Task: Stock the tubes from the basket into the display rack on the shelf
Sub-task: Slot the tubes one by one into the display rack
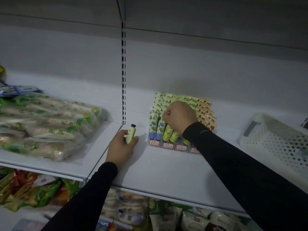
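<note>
A clear display rack (168, 145) stands on the white shelf (166, 170), filled with rows of blue-flowered, yellow and red-patterned tubes (160, 125). My right hand (180, 116) is curled into a fist over the rack's middle rows, fingers down among the yellow tubes; what it holds is hidden. To the left of the rack, my left hand (122, 147) rests on the shelf and grips a pale yellow tube (130, 134) with a dark cap, standing almost upright. The white perforated basket (273, 140) lies at the shelf's right end.
Clear bags of green-printed packets (46, 124) fill the neighbouring shelf on the left. A slotted upright post (123, 72) divides the two bays. Snack packs (126, 209) crowd the shelf below. Bare shelf surface lies in front of the rack.
</note>
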Motion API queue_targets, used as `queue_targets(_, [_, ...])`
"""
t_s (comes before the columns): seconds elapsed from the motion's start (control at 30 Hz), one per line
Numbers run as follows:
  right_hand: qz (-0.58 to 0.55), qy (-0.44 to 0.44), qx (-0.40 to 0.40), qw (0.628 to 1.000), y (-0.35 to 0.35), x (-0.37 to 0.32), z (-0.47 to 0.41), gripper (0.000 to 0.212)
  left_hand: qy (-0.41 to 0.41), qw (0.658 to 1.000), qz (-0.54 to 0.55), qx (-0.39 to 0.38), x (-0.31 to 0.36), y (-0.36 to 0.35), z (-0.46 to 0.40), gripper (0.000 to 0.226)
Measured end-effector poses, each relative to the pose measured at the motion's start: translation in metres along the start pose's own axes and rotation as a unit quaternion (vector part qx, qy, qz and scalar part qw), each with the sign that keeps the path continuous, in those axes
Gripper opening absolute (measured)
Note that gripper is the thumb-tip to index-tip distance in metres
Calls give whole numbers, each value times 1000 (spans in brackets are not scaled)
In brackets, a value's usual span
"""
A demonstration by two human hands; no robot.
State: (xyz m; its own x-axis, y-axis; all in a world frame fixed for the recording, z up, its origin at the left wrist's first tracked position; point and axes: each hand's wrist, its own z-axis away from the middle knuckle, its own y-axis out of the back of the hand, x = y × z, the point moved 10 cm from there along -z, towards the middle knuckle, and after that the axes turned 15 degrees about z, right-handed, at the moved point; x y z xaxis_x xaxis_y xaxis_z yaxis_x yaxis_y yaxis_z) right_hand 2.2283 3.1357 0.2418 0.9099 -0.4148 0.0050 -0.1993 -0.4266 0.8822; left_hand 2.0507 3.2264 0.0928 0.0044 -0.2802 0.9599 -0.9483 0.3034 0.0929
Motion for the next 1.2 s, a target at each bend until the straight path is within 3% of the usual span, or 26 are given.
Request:
queue_targets(0.7, [-7, 20, -25, 999, 1, -2, 0, 45, -4, 1000, 3, -3, -1, -1, -1, 12])
queue_targets(1.0, [-62, 18, 50, 997, 29, 12, 11, 52, 22, 999, 25, -10, -6, 0, -2, 23])
queue_targets(1.2, [-107, 19, 80, 991, 35, 26, 34, 49, 28, 996, 88, -22, 10, 0, 4, 12])
